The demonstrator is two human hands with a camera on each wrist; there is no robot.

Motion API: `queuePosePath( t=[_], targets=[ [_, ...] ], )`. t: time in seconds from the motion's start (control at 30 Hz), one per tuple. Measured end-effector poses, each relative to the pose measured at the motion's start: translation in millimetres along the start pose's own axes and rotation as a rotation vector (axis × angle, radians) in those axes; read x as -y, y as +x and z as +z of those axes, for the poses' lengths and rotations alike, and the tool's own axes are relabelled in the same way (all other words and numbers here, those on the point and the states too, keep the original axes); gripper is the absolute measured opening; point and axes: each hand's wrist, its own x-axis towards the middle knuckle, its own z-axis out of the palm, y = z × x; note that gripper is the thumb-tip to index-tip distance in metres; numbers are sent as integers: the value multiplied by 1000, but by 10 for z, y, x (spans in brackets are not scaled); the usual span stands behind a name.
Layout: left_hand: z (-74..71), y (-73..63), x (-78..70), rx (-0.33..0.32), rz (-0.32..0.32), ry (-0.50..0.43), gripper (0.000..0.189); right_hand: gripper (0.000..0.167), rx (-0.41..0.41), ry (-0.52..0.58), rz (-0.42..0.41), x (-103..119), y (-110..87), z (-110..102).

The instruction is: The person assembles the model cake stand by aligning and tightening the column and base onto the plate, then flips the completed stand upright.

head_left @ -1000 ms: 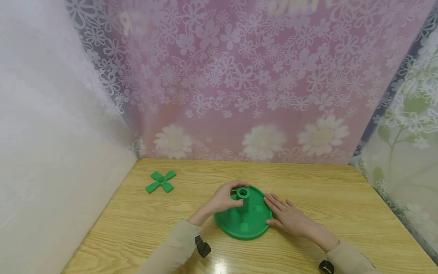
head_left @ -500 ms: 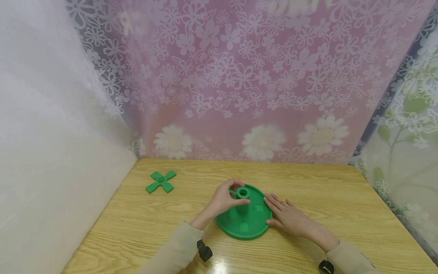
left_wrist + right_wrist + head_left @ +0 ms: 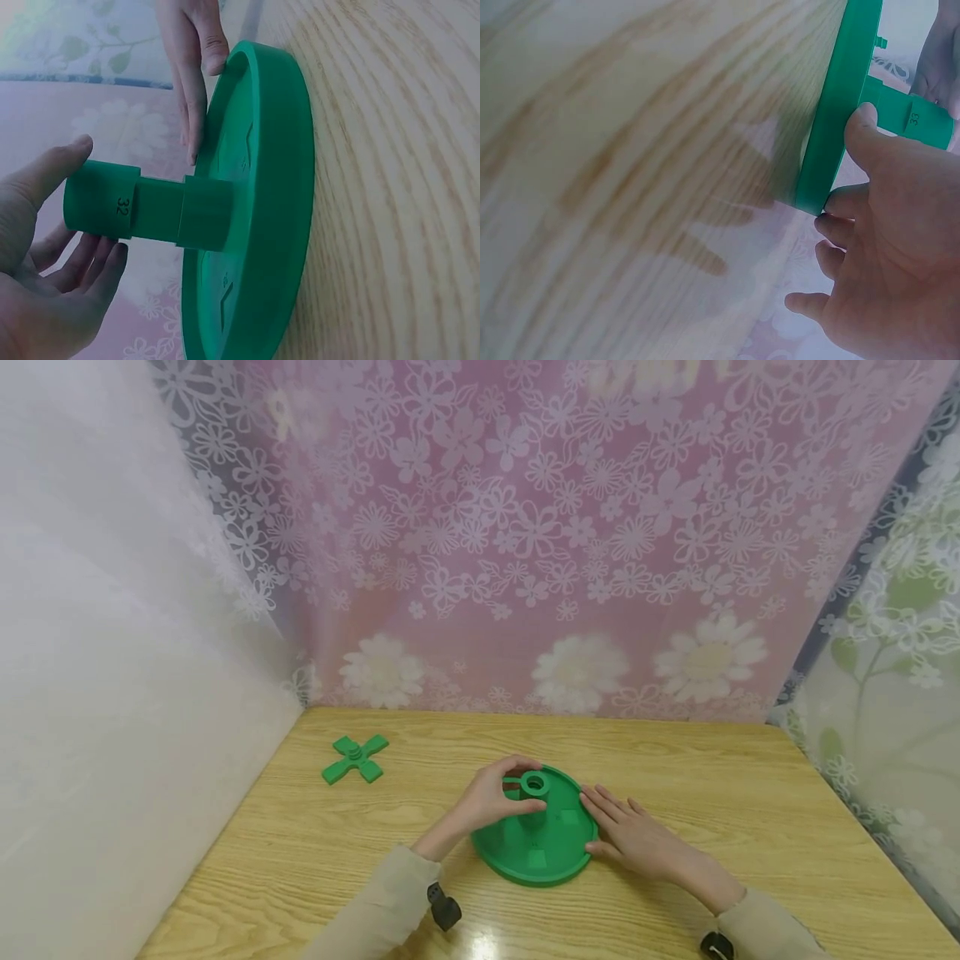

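Observation:
A round green tray (image 3: 517, 867) with a raised rim lies flat on the table, and a green post (image 3: 159, 209) stands up from its middle. On top of the post is a wider ring-ended green cylinder (image 3: 99, 198), marked with digits in the left wrist view. My left hand (image 3: 483, 800) grips this cylinder between thumb and curled fingers from the left. My right hand (image 3: 637, 837) rests against the tray's right rim with fingers extended. In the right wrist view, the right thumb (image 3: 865, 127) touches the rim.
A green four-armed cross piece (image 3: 355, 758) with a stepped knob lies at the table's back left. The wooden table (image 3: 697, 760) meets a pink flowered curtain (image 3: 480, 543) behind and a pale hanging sheet (image 3: 135, 652) on the left.
The left fingers and thumb have shifted slightly around the top cylinder, staying at the post. The tray and the right hand hold their places.

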Motion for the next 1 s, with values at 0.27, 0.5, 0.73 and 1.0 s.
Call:
queuePosePath(
  t=[0.27,0.5,0.73,1.0],
  targets=[
    [52,5,-29,-72,-20,22,51,74,7,9,-2,-8,4,1],
    [63,15,-43,-97,-26,42,41,74,-5,0,-9,-8,-7,4],
    [62,28,-13,-85,-14,43,41,74,-5,-12,-5,1,-14,-6],
    [31,-5,71,-62,16,-24,51,74,-1,0,-9,11,-16,-20]
  ],
)
